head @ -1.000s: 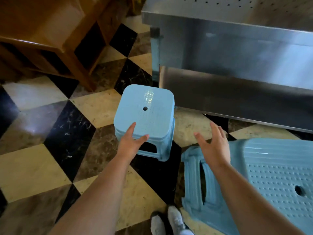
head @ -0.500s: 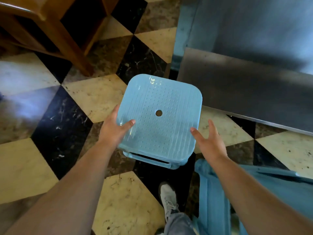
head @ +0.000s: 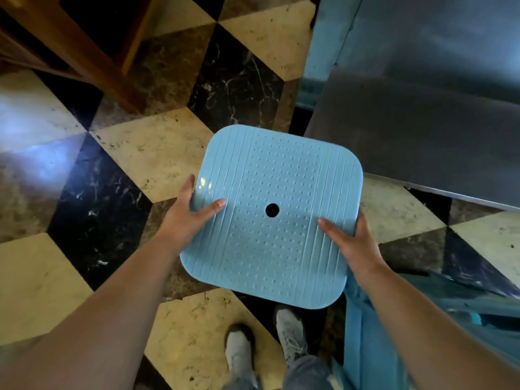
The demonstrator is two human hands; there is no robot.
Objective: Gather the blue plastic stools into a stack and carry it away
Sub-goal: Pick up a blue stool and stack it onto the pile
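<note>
Stool (head: pixel 270 243) gripped at both seat edges by left hand (head: pixel 188 218) and right hand (head: pixel 351 243), probably lifted, heading onto other stool (head: pixel 371 333).

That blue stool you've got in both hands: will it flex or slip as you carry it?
Probably stiff: the blue stool keeps a flat seat between the left hand and the right hand. Likely light, held at the edges alone. The ribs and raised dots should help grip, though the glossy plastic could slip.

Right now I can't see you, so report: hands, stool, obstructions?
Left hand and right hand grip blue stool by opposite seat edges. Stool held seat-up. Second blue stool lies at right.
</note>
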